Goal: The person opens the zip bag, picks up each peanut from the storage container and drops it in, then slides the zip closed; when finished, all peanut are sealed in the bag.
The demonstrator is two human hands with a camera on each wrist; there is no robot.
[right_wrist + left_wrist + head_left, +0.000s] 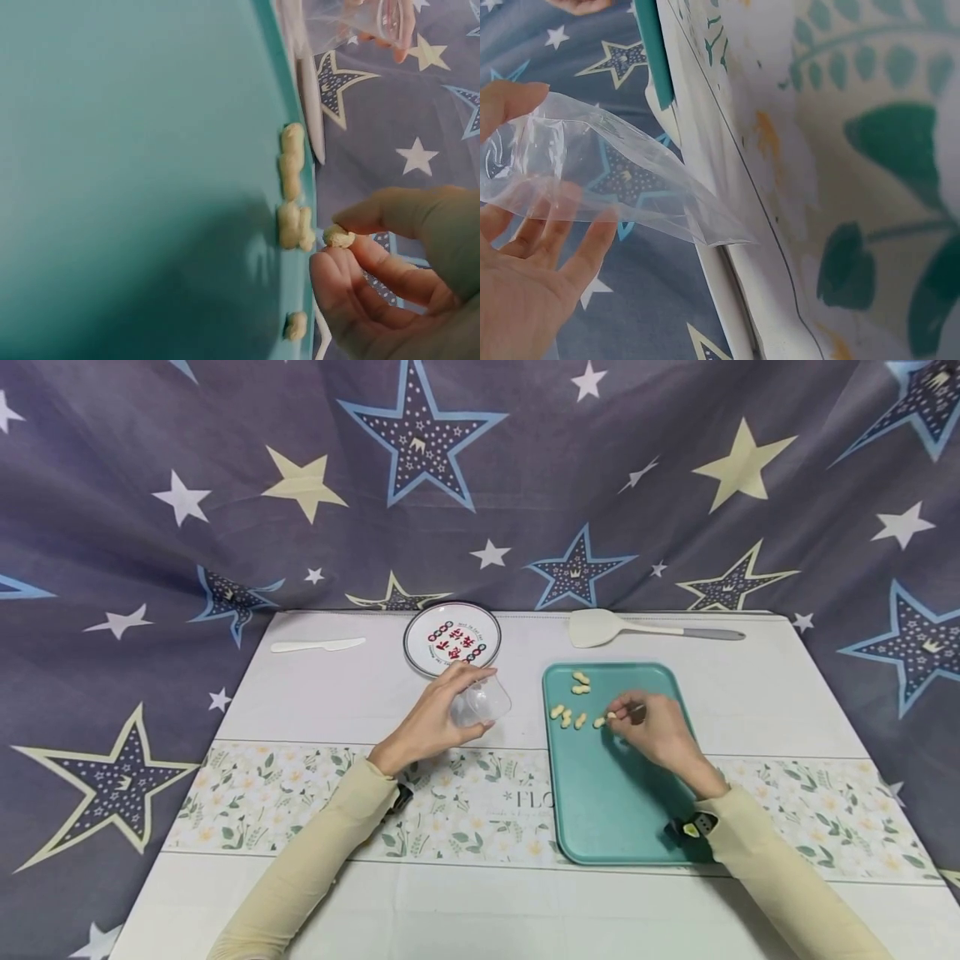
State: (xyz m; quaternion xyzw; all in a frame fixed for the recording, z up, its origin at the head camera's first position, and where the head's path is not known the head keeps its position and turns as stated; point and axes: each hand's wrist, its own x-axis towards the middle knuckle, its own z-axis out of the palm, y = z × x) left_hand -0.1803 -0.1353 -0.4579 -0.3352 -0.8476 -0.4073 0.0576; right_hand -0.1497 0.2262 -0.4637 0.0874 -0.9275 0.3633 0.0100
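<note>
peanut (pixel 339 236) pinched between thumb and fingertips of my right hand (pixel 654 732), above the green tray (pixel 622 810); small piece, so a fingertip grip probably suits it. loose peanuts (pixel 566 718) lie toward the tray's far left, raised rim likely stops them rolling off. my left hand (pixel 435 717) grips the clear bag (pixel 483 700) wide, left of tray, probably to spread the film. tablecloth (pixel 465 902) reads "flo", tray covers the rest. plate (pixel 417 642) has red characters, can't make them out.
</note>
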